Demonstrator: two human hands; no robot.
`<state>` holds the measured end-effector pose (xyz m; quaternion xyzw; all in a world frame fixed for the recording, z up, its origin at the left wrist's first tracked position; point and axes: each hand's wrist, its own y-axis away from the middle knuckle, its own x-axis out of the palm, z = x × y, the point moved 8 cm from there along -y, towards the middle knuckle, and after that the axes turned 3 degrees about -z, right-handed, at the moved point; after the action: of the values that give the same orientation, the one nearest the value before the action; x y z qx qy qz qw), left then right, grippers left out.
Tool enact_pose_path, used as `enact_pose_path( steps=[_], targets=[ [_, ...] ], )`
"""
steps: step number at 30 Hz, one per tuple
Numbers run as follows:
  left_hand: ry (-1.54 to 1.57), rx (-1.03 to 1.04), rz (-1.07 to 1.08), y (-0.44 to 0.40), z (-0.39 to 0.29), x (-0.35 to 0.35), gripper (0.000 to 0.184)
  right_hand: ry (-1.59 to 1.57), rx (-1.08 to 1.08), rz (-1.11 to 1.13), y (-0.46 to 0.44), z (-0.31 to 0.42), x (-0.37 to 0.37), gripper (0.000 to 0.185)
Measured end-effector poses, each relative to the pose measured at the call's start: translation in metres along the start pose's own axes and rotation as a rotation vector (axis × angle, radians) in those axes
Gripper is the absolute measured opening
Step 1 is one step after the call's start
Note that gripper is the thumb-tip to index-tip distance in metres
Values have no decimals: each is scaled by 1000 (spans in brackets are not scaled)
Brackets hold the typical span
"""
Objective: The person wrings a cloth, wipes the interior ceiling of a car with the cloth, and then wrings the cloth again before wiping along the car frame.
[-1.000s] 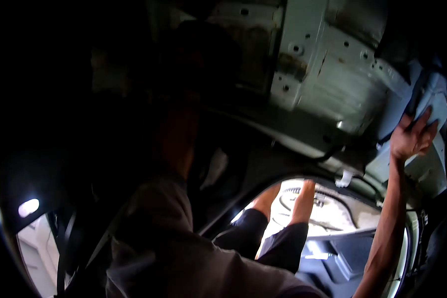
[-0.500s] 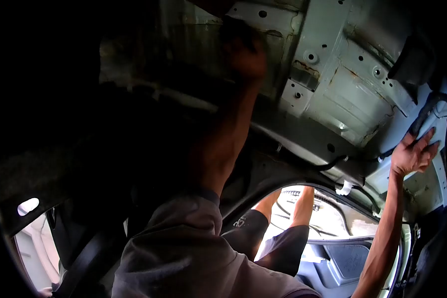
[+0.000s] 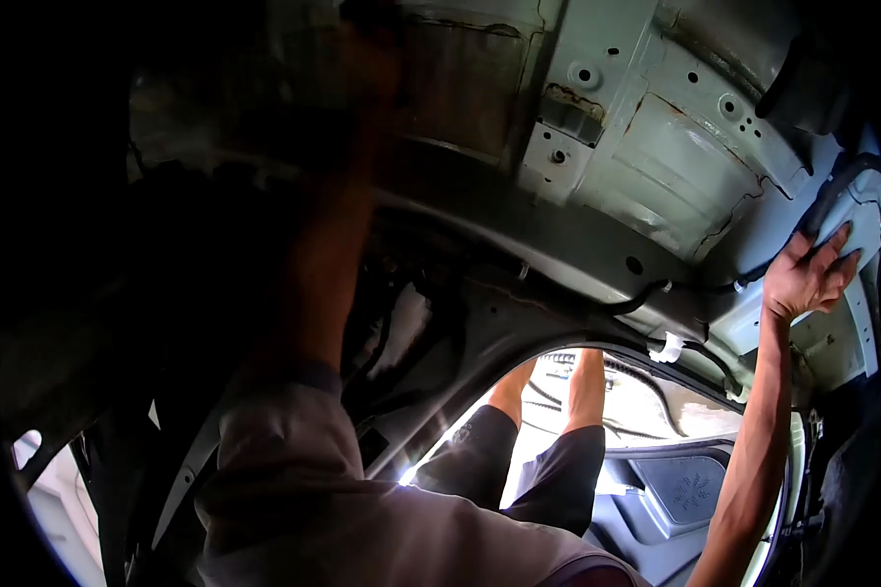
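My right hand point(image 3: 808, 278) lies with its fingers spread on a pale blue metal pillar point(image 3: 863, 213), beside a black cable point(image 3: 832, 196). Nothing is visibly gripped in it. On the left, my left arm reaches up into the dark, and my left hand point(image 3: 370, 64) is a dim blur near the pale metal panel point(image 3: 465, 83). Its fingers are hidden in shadow, with a dark shape at their end that I cannot make out.
Bare sheet metal point(image 3: 671, 161) with holes and brown seams spans the top. Below it runs a dark rail point(image 3: 558, 245) with a black cable and a white clip point(image 3: 668, 347). Legs in dark shorts point(image 3: 558, 479) show in the bright door opening, near a grey door panel point(image 3: 680, 489).
My left arm swung right and up out of the dark, then back left, where it is dim again. My right hand stays on the pillar. The view has shifted slightly.
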<state>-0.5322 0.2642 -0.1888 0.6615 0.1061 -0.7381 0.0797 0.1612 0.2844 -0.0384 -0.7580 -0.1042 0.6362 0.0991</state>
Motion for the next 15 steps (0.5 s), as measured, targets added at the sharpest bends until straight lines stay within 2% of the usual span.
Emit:
enact_pose_path(
  steps=[2, 4, 10, 15],
  targets=[
    [64, -267, 4, -14, 31, 8, 51, -26, 3, -21, -3, 0, 1, 65],
    [185, -558, -36, -19, -5, -57, 48, -61, 27, 38, -2, -4, 7, 68],
    [81, -533, 20, -6, -25, -73, 40, -77, 62, 40, -1, -1, 4, 69],
    [22, -555, 116, -16, -50, -49, 39, -73, 35, -10, -5, 4, -2, 66]
  ],
)
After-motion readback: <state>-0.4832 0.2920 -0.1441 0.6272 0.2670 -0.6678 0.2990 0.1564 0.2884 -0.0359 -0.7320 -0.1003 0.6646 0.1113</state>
